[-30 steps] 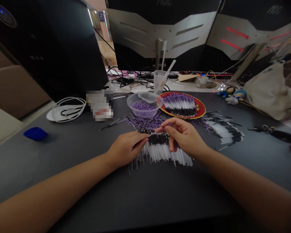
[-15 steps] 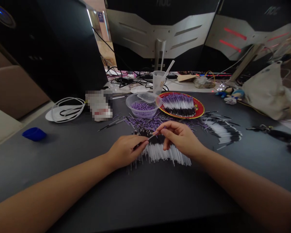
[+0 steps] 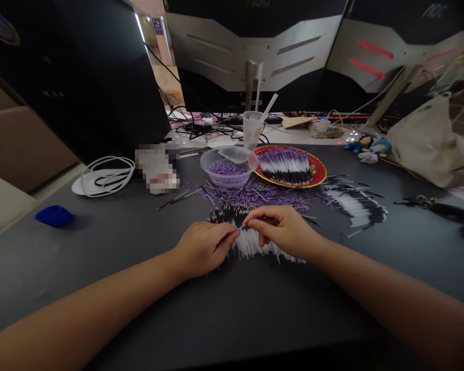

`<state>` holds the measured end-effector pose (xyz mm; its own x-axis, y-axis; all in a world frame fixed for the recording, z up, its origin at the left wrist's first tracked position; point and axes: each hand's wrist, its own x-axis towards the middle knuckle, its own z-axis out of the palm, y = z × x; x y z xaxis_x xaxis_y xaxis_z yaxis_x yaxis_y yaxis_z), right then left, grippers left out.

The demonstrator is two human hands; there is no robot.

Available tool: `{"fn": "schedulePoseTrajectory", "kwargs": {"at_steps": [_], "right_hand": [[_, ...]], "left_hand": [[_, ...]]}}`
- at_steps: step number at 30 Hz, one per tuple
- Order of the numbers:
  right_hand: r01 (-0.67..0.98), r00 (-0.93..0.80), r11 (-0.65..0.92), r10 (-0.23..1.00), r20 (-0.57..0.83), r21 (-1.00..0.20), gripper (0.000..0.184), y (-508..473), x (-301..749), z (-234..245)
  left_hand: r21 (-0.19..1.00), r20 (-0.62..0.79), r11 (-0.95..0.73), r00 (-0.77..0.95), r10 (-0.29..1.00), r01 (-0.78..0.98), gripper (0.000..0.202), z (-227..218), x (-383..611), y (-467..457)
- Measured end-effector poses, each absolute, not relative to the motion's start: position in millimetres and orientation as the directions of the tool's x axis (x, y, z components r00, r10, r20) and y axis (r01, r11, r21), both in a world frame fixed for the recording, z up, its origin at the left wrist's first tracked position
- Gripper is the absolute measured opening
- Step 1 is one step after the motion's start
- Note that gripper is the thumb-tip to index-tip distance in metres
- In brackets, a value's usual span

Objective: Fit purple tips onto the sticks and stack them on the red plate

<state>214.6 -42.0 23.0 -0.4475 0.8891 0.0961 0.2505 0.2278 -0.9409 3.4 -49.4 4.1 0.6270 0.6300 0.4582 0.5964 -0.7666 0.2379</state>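
While the left hand pinches one end of a thin stick between thumb and forefinger, the right hand pinches near its other end, the fingertips of both nearly meeting. The stick is held over a pile of black-and-white sticks on the counter. Behind the pile lie loose purple pieces; beyond them, a clear bowl of similar pieces stands beside a red plate bearing purple-topped sticks.
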Motion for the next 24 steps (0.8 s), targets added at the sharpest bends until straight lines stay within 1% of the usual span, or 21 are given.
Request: {"fn": "schedulePoseTrajectory", "kwargs": {"at_steps": [5, 7, 11, 13, 15, 16, 19, 21, 22, 24], "right_hand": [[0.267, -0.459, 0.214, 0.886, 0.071, -0.94, 0.015, -41, 214, 26], [0.268, -0.454, 0.224, 0.887, 0.082, -0.937, 0.015, -40, 216, 26], [0.227, -0.458, 0.217, 0.884, 0.092, -0.949, 0.016, -38, 216, 24], [0.225, -0.465, 0.214, 0.881, 0.088, -0.951, 0.017, -38, 215, 24], [0.247, -0.491, 0.253, 0.865, 0.104, -0.935, 0.018, -36, 217, 25], [0.266, -0.512, 0.294, 0.85, 0.124, -0.918, 0.019, -35, 219, 26], [0.345, -0.559, 0.436, 0.807, 0.191, -0.831, 0.026, -24, 233, 31], [0.454, -0.522, 0.496, 0.821, 0.23, -0.74, 0.028, -12, 249, 32], [0.54, -0.488, 0.516, 0.836, 0.252, -0.665, 0.026, -5, 258, 31], [0.735, -0.436, 0.515, 0.857, 0.275, -0.441, 0.021, 10, 278, 29]], "left_hand": [[0.238, 0.46, -0.768, 0.627, 0.628, 0.595, 0.021, 3, 1, -48], [0.28, 0.446, -0.756, 0.617, 0.648, 0.592, 0.02, 5, 1, -48], [0.404, 0.415, -0.721, 0.589, 0.693, 0.564, 0.019, 9, 2, -48], [0.431, 0.404, -0.724, 0.602, 0.689, 0.539, 0.018, 9, 2, -48], [0.405, 0.416, -0.748, 0.622, 0.663, 0.526, 0.016, 8, 1, -47], [0.37, 0.438, -0.766, 0.628, 0.643, 0.526, 0.015, 7, 0, -46], [0.219, 0.531, -0.816, 0.636, 0.56, 0.536, 0.014, 7, -1, -42], [0.158, 0.57, -0.832, 0.639, 0.517, 0.532, 0.014, 8, -3, -38], [0.14, 0.584, -0.838, 0.64, 0.5, 0.527, 0.014, 8, -4, -36], [0.107, 0.622, -0.841, 0.624, 0.473, 0.531, 0.015, 8, -5, -32]]}}
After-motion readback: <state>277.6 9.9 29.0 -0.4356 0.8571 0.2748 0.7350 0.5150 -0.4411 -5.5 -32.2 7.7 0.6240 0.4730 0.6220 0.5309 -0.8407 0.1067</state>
